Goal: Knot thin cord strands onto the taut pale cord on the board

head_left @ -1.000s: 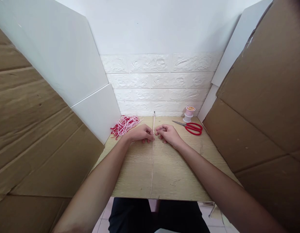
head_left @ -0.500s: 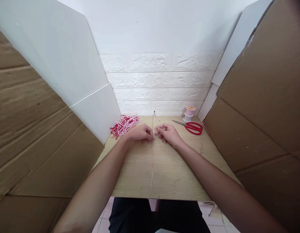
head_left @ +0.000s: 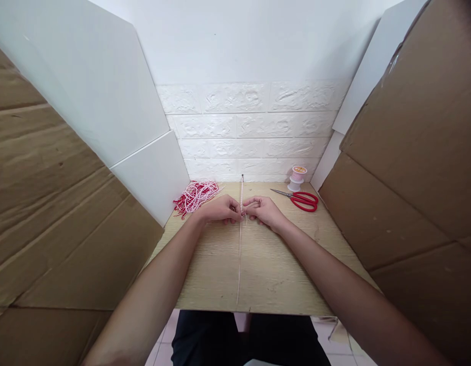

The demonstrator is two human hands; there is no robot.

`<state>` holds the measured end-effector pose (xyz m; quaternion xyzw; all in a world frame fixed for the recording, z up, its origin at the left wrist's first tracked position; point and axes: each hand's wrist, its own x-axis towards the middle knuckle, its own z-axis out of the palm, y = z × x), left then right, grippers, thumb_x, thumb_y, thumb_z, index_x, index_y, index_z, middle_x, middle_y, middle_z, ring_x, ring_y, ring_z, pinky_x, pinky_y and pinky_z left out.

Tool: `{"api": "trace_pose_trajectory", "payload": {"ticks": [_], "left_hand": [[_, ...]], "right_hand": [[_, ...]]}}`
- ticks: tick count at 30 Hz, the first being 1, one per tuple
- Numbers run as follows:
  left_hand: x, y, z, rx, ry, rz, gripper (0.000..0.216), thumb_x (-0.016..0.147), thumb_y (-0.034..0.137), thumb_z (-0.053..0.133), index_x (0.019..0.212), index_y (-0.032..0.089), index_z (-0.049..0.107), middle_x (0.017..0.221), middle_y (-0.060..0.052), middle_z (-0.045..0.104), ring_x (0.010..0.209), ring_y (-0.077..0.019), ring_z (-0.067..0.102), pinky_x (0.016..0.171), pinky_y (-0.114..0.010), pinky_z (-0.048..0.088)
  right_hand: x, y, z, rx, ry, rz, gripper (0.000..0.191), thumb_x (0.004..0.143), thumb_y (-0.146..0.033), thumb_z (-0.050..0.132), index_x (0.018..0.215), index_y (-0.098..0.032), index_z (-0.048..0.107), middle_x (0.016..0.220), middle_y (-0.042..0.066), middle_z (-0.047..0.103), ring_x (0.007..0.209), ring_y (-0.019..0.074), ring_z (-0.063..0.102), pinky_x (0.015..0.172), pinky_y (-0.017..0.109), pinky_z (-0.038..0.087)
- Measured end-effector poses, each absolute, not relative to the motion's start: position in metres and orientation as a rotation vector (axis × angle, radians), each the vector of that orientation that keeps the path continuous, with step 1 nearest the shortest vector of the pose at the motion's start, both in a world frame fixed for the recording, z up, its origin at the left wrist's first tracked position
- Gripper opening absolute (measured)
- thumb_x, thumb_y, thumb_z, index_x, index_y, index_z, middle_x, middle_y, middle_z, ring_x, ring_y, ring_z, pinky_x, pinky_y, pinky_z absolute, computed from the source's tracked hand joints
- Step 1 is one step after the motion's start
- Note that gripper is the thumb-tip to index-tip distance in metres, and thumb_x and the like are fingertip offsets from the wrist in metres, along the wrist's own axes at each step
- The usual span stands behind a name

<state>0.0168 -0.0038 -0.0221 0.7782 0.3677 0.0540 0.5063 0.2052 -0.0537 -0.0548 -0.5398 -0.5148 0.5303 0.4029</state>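
Note:
A thin pale cord (head_left: 239, 259) runs straight down the middle of the wooden table (head_left: 258, 274), from a pin at the back to the front edge. My left hand (head_left: 220, 209) rests just left of the cord with its fingers curled and pinching at it. My right hand (head_left: 263, 210) sits just right of the cord, fingers pinched together on a short strand at the same spot. The fingertips of both hands meet at the cord.
A heap of red and pink cords (head_left: 195, 195) lies at the back left. Red-handled scissors (head_left: 302, 199) and a small pink spool (head_left: 296, 178) are at the back right. Cardboard and white panels wall in both sides; a white brick wall stands behind.
My right hand has moved slightly left, closing the gap to the cord and my left hand. The left hand has barely shifted.

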Motion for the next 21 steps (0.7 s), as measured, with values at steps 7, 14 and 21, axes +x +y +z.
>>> {"api": "trace_pose_trajectory", "payload": {"ticks": [7,14,21], "left_hand": [[0.0164,-0.0058,-0.0194,1.883,0.882,0.133,0.034,0.069,0.044,0.076,0.077,0.011,0.069,0.070,-0.003,0.063,0.059,-0.0093,0.056,0.052,-0.019,0.043],[0.0153,-0.0053,-0.0197,1.881,0.895,0.125,0.035,0.069,0.044,0.075,0.080,0.011,0.070,0.073,-0.004,0.065,0.058,-0.0088,0.055,0.052,-0.019,0.043],[0.0152,-0.0038,-0.0215,1.880,0.891,0.118,0.035,0.070,0.044,0.076,0.080,0.011,0.070,0.071,-0.004,0.064,0.058,-0.0092,0.056,0.052,-0.019,0.043]], "right_hand": [[0.2070,-0.0527,-0.0536,-1.380,-1.295,1.385,0.028,0.072,-0.025,0.074,0.097,-0.016,0.064,0.073,0.003,0.070,0.050,0.0077,0.053,0.036,0.015,0.027],[0.2089,-0.0533,-0.0511,-1.372,-1.327,1.423,0.029,0.070,-0.025,0.077,0.094,-0.016,0.064,0.071,0.002,0.069,0.049,0.0072,0.050,0.037,0.016,0.027],[0.2098,-0.0553,-0.0474,-1.362,-1.363,1.432,0.027,0.070,-0.019,0.075,0.095,-0.015,0.065,0.067,-0.001,0.065,0.048,0.0069,0.047,0.038,0.016,0.027]]}}
